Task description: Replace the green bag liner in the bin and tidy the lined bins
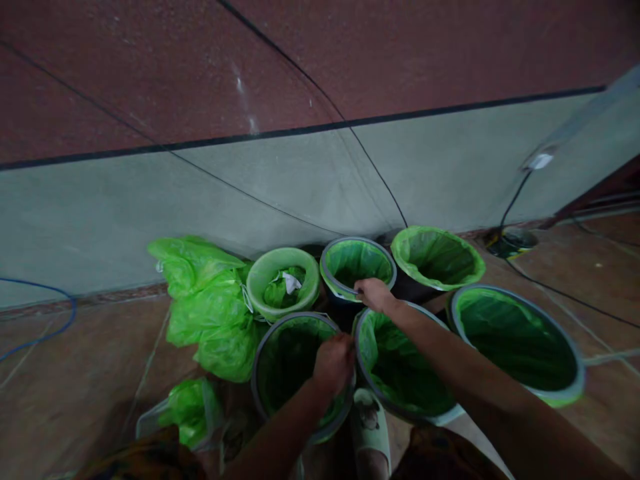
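Observation:
My right hand [375,294] is closed on the front edge of a small trash bin [359,241] with a grey rim and a green bag liner. Lower down, my left hand [334,363] is curled, slightly blurred, at the right edge of a larger lined trash bin [256,380]; its fingertips are hidden. Beside that one stands a third grey-rimmed bin [364,333], partly covered by my right forearm. Green bags line all three, and their insides look dark.
More green-lined bins stand at the back right [477,263] and far right [577,363]. A pale green bucket [255,287] holds crumpled bags. Green plastic bags [210,300] lie left, near a small container [147,421]. Cables [373,167] run down the wall.

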Available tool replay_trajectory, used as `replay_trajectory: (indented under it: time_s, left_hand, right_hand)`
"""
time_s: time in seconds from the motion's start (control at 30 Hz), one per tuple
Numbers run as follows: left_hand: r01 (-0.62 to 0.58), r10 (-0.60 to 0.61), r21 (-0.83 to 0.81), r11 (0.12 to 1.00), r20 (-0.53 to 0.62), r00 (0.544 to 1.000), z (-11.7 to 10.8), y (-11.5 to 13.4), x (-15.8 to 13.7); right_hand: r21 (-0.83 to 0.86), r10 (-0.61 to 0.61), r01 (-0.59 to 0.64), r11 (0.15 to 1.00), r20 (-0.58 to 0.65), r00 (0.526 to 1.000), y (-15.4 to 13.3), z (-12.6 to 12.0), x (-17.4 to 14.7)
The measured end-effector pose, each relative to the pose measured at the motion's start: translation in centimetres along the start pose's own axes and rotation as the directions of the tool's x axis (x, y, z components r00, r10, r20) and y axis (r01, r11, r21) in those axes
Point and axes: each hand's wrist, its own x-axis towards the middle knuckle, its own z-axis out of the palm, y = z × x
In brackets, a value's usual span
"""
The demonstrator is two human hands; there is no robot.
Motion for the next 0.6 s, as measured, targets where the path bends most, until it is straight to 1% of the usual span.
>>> replay_trajectory:
  time_s: [0.1, 0.17, 0.23, 0.37, 0.5, 0.6]
  left_hand:
    - [0.017, -0.017, 0.013, 1.000, -0.035, 0.999, -0.6, -0.5, 0.1]
    - [0.022, -0.021, 0.021, 1.000, -0.045, 0.999, -0.8, -0.8, 0.0]
    - [0.026, -0.025, 0.022, 0.999, -0.042, 0.999, -0.8, -1.1, -0.1]
    - [0.056, -0.056, 0.010, 0.998, -0.044, 0.998, -0.8, -1.5, -0.8]
    - [0.098, -0.097, 0.019, 0.995, -0.048, 0.994, -0.8, -2.1, -1.9]
    - [0.099, -0.098, 0.021, 0.995, -0.055, 0.994, -0.6, -2.8, -2.8]
  right_hand:
    - [-0.049, 0.085, -0.088, 0.995, -0.064, 0.994, -0.4, 0.8, -0.8]
    - [-0.069, 0.115, -0.120, 0.990, -0.063, 0.991, -0.6, 1.2, -1.1]
    - [-0.068, 0.103, -0.105, 0.992, -0.035, 0.994, -0.5, 1.3, -1.1]
    - [-0.057, 0.039, -0.037, 0.998, 0.020, 0.999, -0.2, 1.2, -0.8]
    - [-0.057, 0.023, -0.022, 0.998, 0.020, 1.000, -0.1, 1.5, -0.6]
    - [-0.051, 0.019, -0.018, 0.999, 0.017, 1.000, -0.1, 1.6, -0.6]
